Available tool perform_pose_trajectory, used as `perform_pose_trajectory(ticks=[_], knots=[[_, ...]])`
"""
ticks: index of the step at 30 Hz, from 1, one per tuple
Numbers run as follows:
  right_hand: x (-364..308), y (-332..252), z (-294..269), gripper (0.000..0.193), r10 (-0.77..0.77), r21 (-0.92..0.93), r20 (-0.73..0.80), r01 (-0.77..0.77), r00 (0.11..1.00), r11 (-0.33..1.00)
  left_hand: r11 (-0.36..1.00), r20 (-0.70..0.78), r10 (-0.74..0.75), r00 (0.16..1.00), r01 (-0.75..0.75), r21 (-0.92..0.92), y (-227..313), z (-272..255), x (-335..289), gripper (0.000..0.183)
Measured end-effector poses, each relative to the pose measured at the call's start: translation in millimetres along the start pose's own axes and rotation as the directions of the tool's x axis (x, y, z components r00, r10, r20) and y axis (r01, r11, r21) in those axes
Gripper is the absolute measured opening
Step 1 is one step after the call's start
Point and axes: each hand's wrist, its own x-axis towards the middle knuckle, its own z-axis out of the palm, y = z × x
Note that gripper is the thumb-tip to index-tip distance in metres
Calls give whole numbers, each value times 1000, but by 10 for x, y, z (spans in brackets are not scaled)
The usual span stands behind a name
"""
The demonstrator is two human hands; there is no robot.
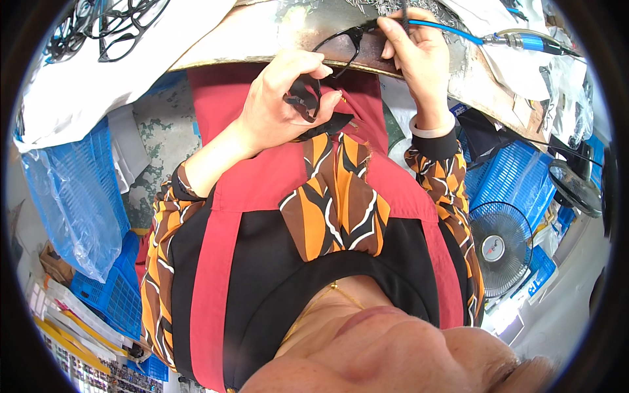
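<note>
A black eyeglass frame is held between my two hands at the near edge of the workbench. The fingers of my left hand are closed round one side of it, with a dark rim showing between thumb and fingers. At the other end, the thumb and fingers of my right hand pinch the frame near its hinge area. A blue hose runs from beside the right fingers to the right; whether that hand touches it, I cannot tell. A thin dark rod stands just above these fingers, its lower end hidden.
Several black frames lie on white cloth at the far left. Small metal screws are heaped on the workbench. Blue crates flank me, a fan stands at right, and a red apron hangs below the bench edge.
</note>
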Motion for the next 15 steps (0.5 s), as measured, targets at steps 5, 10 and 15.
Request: perform_pose_trajectory(ticks=[5,10,15], knots=[[-4,73,19,22,-31,143,52,23,998,989,994,78,-63,995,55,96,64,-34,3,74],[25,-126,82,22,-5,-136,48,11,999,991,988,55,-151,987,151,-4,94,-43,-54,38],[299,-201,-64,24,-21,-486,24,30,999,873,998,14,-27,1000,28,-52,-13,112,-110,48]])
